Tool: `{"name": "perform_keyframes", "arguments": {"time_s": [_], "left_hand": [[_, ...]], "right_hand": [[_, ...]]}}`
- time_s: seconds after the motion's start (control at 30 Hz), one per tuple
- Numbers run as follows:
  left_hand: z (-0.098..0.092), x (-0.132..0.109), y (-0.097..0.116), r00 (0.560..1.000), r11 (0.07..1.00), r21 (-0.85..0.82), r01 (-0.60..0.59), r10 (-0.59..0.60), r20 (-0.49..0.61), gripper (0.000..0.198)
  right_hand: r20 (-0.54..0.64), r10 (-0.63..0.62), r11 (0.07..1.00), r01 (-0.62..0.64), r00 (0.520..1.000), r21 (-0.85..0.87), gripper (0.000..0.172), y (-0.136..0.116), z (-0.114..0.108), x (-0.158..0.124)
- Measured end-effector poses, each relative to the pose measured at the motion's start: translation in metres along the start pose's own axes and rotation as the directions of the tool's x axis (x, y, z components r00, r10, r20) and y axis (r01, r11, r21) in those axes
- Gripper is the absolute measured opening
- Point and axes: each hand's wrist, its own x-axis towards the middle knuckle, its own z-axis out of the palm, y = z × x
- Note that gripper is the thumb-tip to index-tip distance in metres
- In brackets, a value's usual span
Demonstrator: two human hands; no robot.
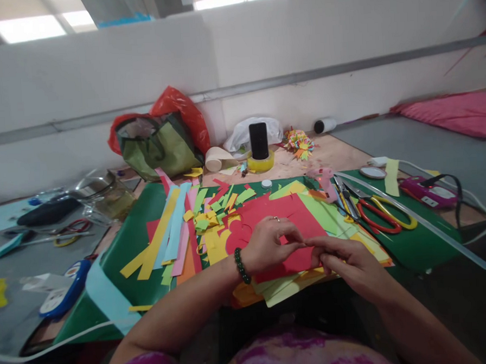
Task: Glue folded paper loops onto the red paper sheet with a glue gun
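Note:
My left hand, with a ring and a dark green bead bracelet at the wrist, pinches a small piece of red paper at the table's near edge. My right hand meets it from the right, fingers closed on the same red piece. Under both hands lies a stack of red, yellow and light green paper sheets on a dark green sheet. Left of the hands lie several long coloured paper strips and small cut scraps.
Scissors with red and yellow handles and a long clear ruler lie to the right. A phone stands on a yellow tape roll at the back, next to a red and green bag. A glass jug stands on the left.

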Motion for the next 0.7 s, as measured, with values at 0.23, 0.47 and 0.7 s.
{"name": "perform_keyframes", "arguments": {"time_s": [0.23, 0.47, 0.7], "left_hand": [[-0.004, 0.002, 0.0, 1.0, 0.996, 0.086, -0.014, 0.013, 0.008, 0.01], [-0.008, 0.004, -0.005, 0.996, 0.996, -0.051, -0.076, 0.073, -0.055, 0.016], [-0.012, 0.0, 0.005, 0.915, 0.927, -0.351, -0.132, 0.25, 0.316, 0.021]], "right_hand": [[-0.002, 0.057, 0.995, -0.057, 0.998, 0.081, 0.04, -0.001, 0.004, 0.003], [-0.008, 0.089, 0.958, -0.083, 0.996, 0.276, 0.035, -0.001, 0.002, 0.007], [-0.369, -0.046, 0.989, 0.094, 0.928, 0.111, 0.034, 0.0, -0.012, -0.004]]}}
